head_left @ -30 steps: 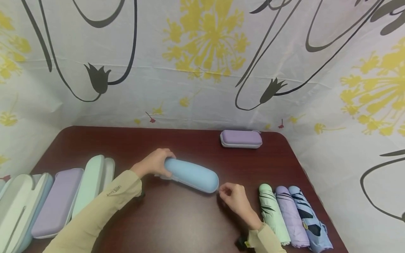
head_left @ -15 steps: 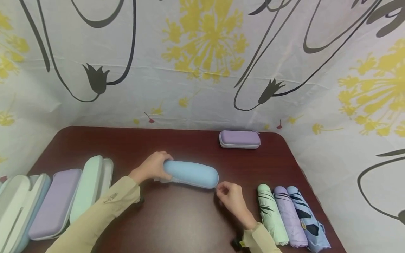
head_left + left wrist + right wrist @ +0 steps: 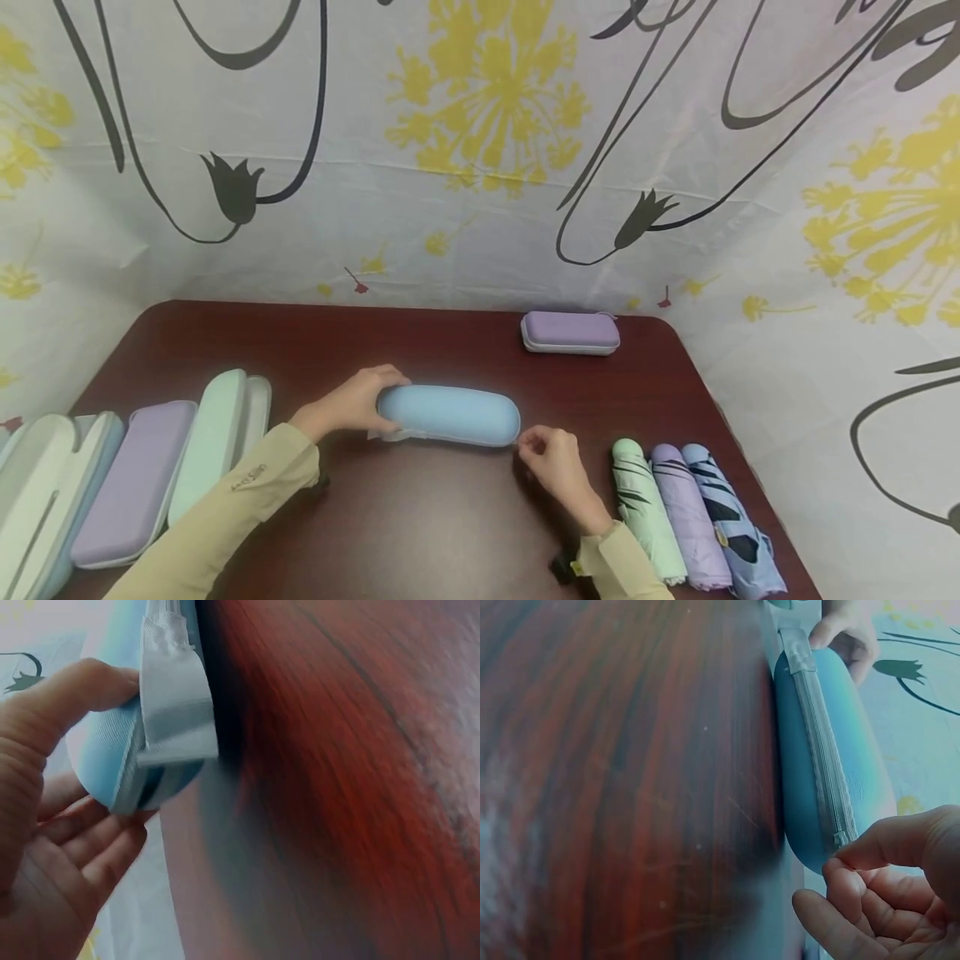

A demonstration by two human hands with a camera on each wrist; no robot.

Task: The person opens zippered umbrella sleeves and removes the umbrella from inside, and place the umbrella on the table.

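A light blue zip case (image 3: 450, 414) lies lengthwise across the middle of the table. My left hand (image 3: 356, 402) grips its left end, thumb on the near side beside a pale fabric tab (image 3: 176, 697). In the right wrist view a grey zipper (image 3: 821, 742) runs along the case's near side, closed over the length that shows. At the case's right end, my right hand (image 3: 558, 467) pinches the zipper pull between thumb and forefinger, just by the slider (image 3: 841, 838). The pull itself is mostly hidden by the fingertips.
A small purple case (image 3: 572, 333) sits at the back right. Folded umbrellas in green (image 3: 648, 512), purple (image 3: 690, 517) and blue (image 3: 731, 521) lie at the right. Along the left stand a mint case (image 3: 210, 442), a purple case (image 3: 135, 483) and white-and-blue cases (image 3: 56, 500).
The blue case has swung from a slant to nearly parallel with the table's back edge. My left hand has come slightly nearer with its end; the right hand keeps its pinch at the other end.
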